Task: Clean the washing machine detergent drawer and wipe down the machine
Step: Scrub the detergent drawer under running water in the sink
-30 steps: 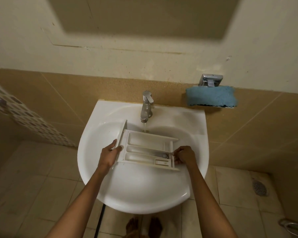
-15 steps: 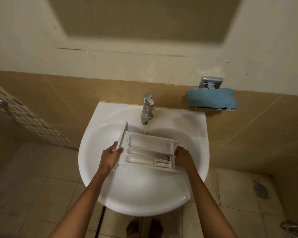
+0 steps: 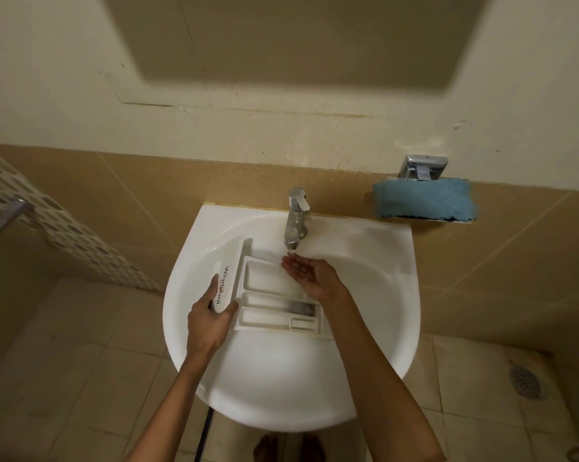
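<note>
1. Two hands are in view.
   - The left hand [image 3: 211, 325] grips the lower end of the drawer's front panel, with the thumb on one face and the fingers curled round the other.
   - The right hand [image 3: 310, 275] holds nothing. It lies palm up with the fingers nearly straight, right under the spout, where a thin stream of water falls onto it.
2. One detergent drawer [image 3: 274, 303] lies across the bowl of the one white sink [image 3: 398, 295], in the centre of the frame. Whether it rests on the basin or is held clear of it cannot be told.
3. The drawer is white plastic, with three long compartments side by side.
   - A long, rounded front panel [image 3: 229, 261] at its left end carries dark "Whirlpool" lettering.
   - A grey patch shows at the right end of the middle compartment.
   - A small rectangular insert sits at the right end of the lowest compartment.
   - The lower edge looks slightly yellowed.
4. There is one each of the other things.
   - One chrome tap [image 3: 296, 218] stands at the back of the sink.
   - One blue cloth [image 3: 421, 198] is in the upper right, draped on a chrome holder [image 3: 421, 166].
   - One round floor drain [image 3: 525, 381] is in the lower right.
5. Some parts are hidden or unclear.
   - The right wrist and forearm cover the drawer's upper right corner.
   - Two bare feet [image 3: 288, 446] at the bottom edge are dim.
   - The chrome pieces cut off at the left edge and in the bottom right corner cannot be identified.
</note>
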